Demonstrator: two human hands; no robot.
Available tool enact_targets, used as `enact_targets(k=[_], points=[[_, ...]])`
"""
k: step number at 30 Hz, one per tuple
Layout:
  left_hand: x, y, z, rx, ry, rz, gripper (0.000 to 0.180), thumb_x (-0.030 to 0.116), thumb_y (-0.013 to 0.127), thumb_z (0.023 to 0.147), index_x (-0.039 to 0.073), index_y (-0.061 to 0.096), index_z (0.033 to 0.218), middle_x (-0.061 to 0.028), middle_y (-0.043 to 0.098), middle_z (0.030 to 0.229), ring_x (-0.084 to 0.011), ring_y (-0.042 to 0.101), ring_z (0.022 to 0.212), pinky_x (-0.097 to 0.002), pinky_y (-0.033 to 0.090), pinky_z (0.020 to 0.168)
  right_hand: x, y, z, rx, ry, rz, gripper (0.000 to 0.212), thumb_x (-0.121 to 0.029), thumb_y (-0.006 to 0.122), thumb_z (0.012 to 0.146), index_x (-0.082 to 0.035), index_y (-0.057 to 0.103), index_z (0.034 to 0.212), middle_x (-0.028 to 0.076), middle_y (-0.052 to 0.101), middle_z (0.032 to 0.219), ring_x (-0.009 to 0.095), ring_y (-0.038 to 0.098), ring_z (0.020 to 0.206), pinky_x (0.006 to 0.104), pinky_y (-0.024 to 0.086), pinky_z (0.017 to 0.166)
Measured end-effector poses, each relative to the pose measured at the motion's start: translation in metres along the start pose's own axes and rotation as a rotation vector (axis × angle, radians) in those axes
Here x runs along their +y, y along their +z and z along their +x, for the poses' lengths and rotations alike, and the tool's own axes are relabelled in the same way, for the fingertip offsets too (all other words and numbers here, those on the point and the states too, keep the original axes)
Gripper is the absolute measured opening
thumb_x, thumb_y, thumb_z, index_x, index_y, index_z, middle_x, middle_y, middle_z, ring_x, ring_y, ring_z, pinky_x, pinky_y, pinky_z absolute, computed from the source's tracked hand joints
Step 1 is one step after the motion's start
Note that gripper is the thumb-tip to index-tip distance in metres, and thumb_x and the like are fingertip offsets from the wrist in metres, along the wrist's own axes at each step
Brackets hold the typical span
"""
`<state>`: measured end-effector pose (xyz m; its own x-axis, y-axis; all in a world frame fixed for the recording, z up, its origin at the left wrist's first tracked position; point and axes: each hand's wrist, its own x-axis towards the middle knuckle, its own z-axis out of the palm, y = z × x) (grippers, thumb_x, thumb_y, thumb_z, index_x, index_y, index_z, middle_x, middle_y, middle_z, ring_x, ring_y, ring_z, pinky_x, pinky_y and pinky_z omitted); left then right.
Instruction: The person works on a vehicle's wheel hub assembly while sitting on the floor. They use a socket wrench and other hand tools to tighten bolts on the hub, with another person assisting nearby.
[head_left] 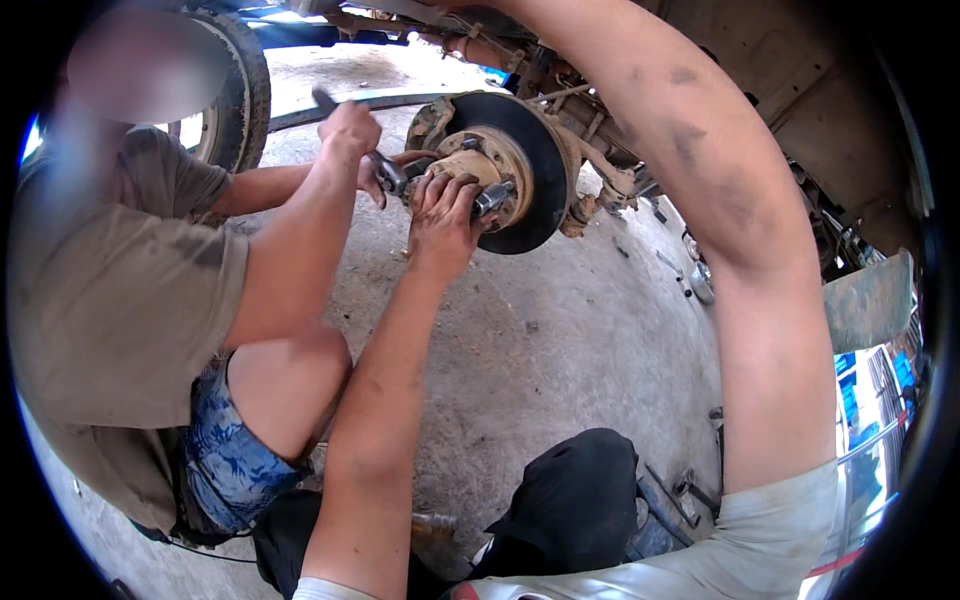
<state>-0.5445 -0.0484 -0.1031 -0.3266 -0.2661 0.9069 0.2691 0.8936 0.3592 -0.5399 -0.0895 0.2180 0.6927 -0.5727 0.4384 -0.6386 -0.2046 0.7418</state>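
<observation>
My left hand (443,222) reaches up to a tan, dirty wheel hub (478,158) with a dark brake disc (540,170) behind it. Its bent fingers press over the hub's outer part, and the thumb lies beside a shiny socket-like metal cylinder (491,198). My right arm (745,240) arches up the right side and leaves at the top edge, so that hand's grip is out of sight. Across from me, a co-worker's hand (350,128) grips a dark-handled wrench (390,175) whose head is at the hub; their other hand (370,182) is just beneath it.
A vehicle's underside (470,45) with axle parts hangs above and behind the disc. A tyre (240,90) stands behind the crouching co-worker (110,300). Tools and metal parts (665,510) lie on the concrete floor (540,340) by my dark-trousered knee (575,490).
</observation>
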Motion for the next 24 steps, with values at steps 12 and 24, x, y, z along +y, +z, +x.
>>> enact_targets(k=[12,24], points=[[0.0,0.004,0.001,0.009,-0.031,0.004,0.036,0.025,0.068,0.084,0.007,0.058,0.113,-0.0094,0.06,0.116,-0.0332,0.051,0.117,-0.0513,0.028,0.11,0.004,-0.015,-0.008,-0.159,0.063,0.041,0.018,-0.016,0.059,0.081,-0.001,0.056,0.091,0.021,0.063,0.077,0.041,0.062,0.078,0.0498,0.048,0.072],[-0.001,0.005,-0.002,0.058,0.009,0.064,0.038,0.027,0.069,0.083,0.007,0.058,0.113,-0.0092,0.059,0.116,-0.0322,0.049,0.118,-0.0494,0.028,0.108,0.003,-0.006,0.003,-0.145,0.045,0.05,0.018,-0.017,0.058,0.083,0.0,0.056,0.089,0.024,0.062,0.075,0.043,0.062,0.076,0.0518,0.048,0.07]])
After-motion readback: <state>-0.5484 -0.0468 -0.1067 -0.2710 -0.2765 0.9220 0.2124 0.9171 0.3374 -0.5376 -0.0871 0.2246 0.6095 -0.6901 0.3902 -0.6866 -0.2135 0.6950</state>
